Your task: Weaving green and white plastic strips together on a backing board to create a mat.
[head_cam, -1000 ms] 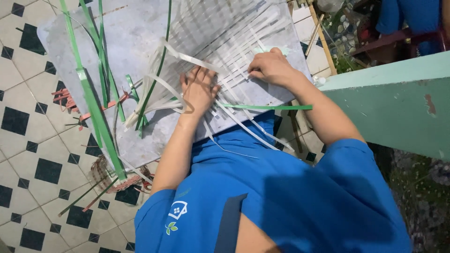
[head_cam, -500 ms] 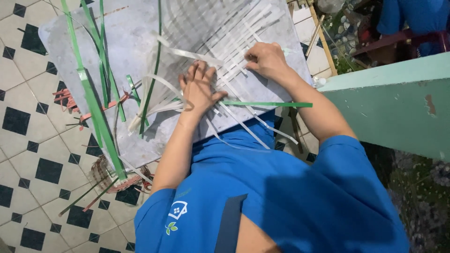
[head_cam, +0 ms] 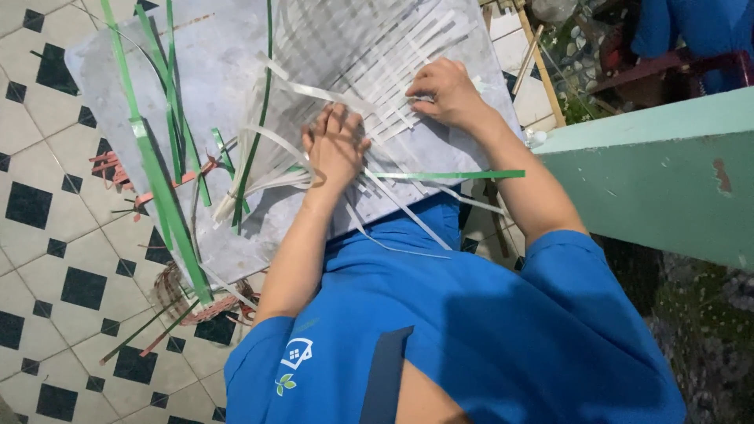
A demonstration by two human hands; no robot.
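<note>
A mat of woven white plastic strips lies on a grey board on the floor. My left hand presses down on the mat's near edge, fingers curled over loose white strip ends. My right hand rests on the mat's right edge and pinches the white strips there. A single green strip runs sideways under my right forearm. Loose white strips curl out to the left of my left hand.
Long green strips lie across the board's left side. Reddish strip scraps and a coil sit on the black-and-white tiled floor. A pale green wall ledge stands at the right. Another person in blue is at top right.
My right hand has slid slightly farther along the mat's right edge. My left hand has stayed almost in place, pressing on the strips.
</note>
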